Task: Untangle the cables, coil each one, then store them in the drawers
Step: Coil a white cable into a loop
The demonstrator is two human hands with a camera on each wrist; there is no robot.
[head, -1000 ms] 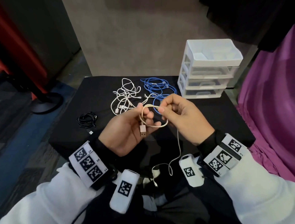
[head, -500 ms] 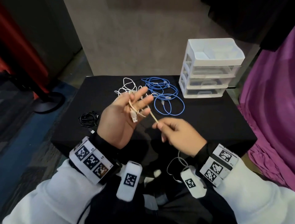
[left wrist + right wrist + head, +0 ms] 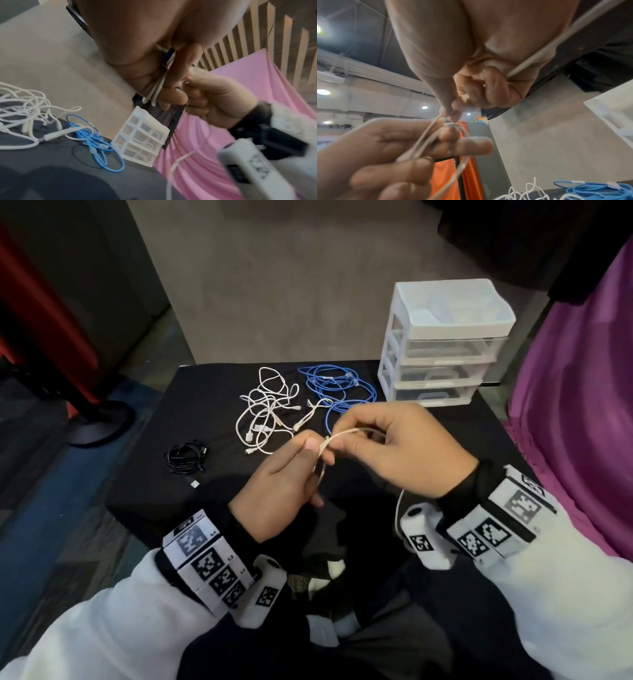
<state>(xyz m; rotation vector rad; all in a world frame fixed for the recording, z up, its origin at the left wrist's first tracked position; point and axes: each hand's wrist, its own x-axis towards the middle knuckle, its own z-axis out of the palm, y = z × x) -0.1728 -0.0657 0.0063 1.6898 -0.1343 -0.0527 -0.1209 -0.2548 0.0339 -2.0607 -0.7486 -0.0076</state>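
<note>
Both hands meet above the near half of the black table [image 3: 394, 477]. My left hand [image 3: 291, 474] grips a small coil of a cream cable [image 3: 342, 434], whose loops [image 3: 155, 89] lie across its fingers. My right hand [image 3: 394, 446] pinches the same cable beside the left thumb. The cable's loose tail [image 3: 399, 508] drops past the right wrist. A tangled white cable pile [image 3: 267, 412] and a blue cable bundle [image 3: 337, 392] lie farther back. A coiled black cable [image 3: 186, 457] rests at the left. The white drawer unit [image 3: 442, 344] stands at the back right with its drawers closed.
A purple cloth [image 3: 582, 422] hangs close on the right of the table. Beyond the table's left edge are a dark stand base [image 3: 99, 422] and a red panel [image 3: 41, 313]. Bare tabletop lies between the black cable and the hands.
The hands were apart half a second ago, with the cable stretched between them. The right hand has come back up to the left, whose fingers have curled round the coil.
</note>
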